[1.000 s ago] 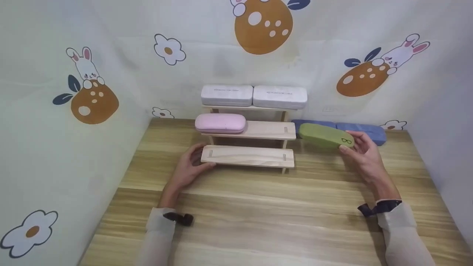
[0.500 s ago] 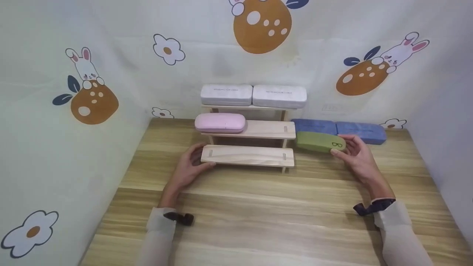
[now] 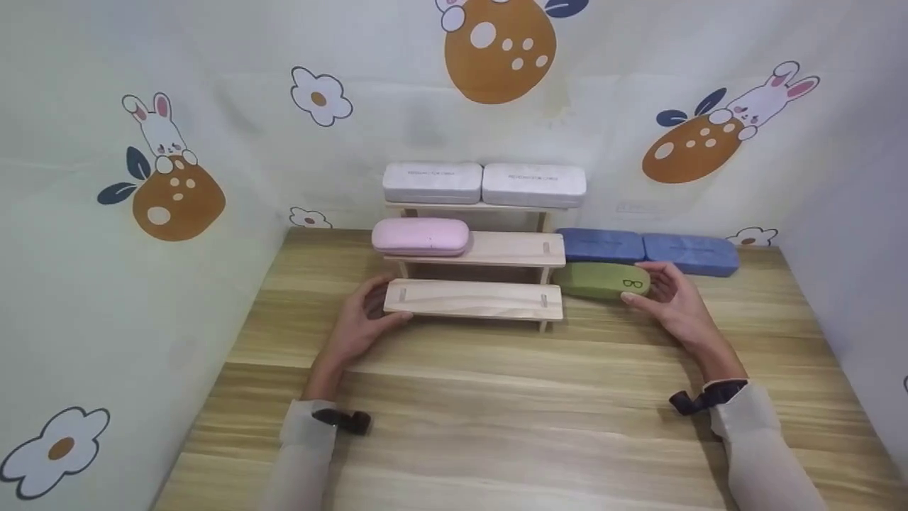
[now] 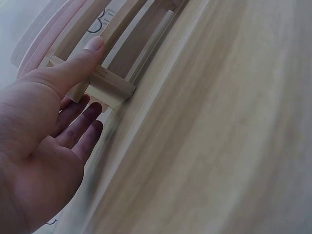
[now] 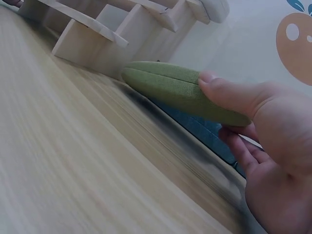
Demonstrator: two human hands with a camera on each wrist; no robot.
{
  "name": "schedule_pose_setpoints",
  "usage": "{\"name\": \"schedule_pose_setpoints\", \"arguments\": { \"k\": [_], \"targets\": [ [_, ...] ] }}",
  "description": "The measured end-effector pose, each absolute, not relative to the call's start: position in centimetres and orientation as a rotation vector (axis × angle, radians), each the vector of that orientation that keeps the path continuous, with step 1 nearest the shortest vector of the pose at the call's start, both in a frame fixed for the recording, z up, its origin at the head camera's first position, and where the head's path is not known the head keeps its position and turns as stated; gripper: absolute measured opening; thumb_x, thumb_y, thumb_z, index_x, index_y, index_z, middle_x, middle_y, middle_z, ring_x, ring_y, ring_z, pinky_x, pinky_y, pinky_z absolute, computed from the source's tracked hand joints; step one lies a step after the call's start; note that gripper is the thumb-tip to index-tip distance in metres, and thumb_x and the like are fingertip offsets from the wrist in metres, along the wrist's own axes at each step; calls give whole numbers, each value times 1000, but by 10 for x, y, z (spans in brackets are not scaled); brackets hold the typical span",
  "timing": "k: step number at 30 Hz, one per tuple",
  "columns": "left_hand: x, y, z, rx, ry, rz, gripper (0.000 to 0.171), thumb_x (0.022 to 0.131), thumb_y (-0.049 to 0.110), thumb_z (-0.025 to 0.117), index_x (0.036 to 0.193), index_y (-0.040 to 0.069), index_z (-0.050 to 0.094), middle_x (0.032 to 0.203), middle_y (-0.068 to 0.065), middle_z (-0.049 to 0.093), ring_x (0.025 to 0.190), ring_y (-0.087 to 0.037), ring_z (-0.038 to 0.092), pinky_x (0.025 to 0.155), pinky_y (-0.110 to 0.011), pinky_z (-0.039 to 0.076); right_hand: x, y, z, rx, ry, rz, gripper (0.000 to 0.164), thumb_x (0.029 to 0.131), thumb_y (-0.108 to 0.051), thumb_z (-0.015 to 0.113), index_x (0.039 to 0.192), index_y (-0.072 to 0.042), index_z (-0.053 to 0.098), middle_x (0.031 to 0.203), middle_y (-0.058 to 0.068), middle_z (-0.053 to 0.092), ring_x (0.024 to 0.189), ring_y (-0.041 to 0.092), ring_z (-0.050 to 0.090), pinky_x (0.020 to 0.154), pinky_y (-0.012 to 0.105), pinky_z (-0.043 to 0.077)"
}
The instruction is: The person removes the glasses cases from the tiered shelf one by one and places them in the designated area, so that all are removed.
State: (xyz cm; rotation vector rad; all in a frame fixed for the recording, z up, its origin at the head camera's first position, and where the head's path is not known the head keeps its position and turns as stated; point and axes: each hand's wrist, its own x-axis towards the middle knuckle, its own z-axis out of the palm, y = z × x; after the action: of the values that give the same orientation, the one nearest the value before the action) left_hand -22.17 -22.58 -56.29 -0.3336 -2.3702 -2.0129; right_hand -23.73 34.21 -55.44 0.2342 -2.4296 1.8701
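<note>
Green case (image 3: 603,281): position?

Just right of the wooden rack (image 3: 472,299), before the blue cases (image 3: 691,255). Right hand (image 3: 679,306) pinches its right end.

Left hand (image 3: 357,324)?

Grasping the rack's lowest shelf, left end.

Symbol: a dark line-drawn pair of eyeglasses (image 3: 633,283) is marked at the right end of the green case (image 3: 594,279), right of centre in the head view. Printed lines: one short row of small dark lettering runs across the top of the left white case (image 3: 432,186) and one across the right white case (image 3: 534,189), both at upper centre of the frame. Both rows are too small and blurred to read.
</note>
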Motion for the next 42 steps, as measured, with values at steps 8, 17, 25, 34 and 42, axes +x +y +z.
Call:
{"name": "schedule_pose_setpoints", "arguments": {
  "k": [8,17,25,34,42],
  "targets": [
    [-221,-226,-563,-328,-2365,-2026,81,85,9,93,154,1,51,151,-21,63,144,-35,59,123,-42,50,-240,344,-554,241,-2560,1712,66,96,-16,85,153,-4,55,143,15,63,115,3,65,95,10,55],
    [-221,-227,-564,-322,-2389,-2003,81,86,12,94,154,2,52,151,-19,63,143,-34,60,123,-41,51,-240,347,-555,230,-2663,1445,66,97,-24,85,155,-7,58,142,21,61,109,5,61,89,6,51],
    [-220,-226,-562,-309,-2394,-2005,81,85,15,94,154,3,52,148,-20,65,142,-34,61,123,-43,50,-240,348,-557,257,-2648,1435,67,100,-14,80,158,0,50,140,28,66,106,3,65,86,4,52],
    [-220,-225,-562,-307,-2387,-2008,80,86,12,94,153,1,52,148,-22,65,142,-35,61,122,-40,51,-241,346,-559,258,-2617,1417,65,100,-4,77,156,10,47,148,35,55,119,25,66,94,4,53],
    [-220,-225,-562,-314,-2376,-2011,80,86,10,93,153,1,52,148,-22,65,142,-36,61,122,-39,51,-240,346,-557,213,-2624,1462,69,99,-8,79,159,5,46,151,32,54,124,31,64,95,3,52]
  ]
}}
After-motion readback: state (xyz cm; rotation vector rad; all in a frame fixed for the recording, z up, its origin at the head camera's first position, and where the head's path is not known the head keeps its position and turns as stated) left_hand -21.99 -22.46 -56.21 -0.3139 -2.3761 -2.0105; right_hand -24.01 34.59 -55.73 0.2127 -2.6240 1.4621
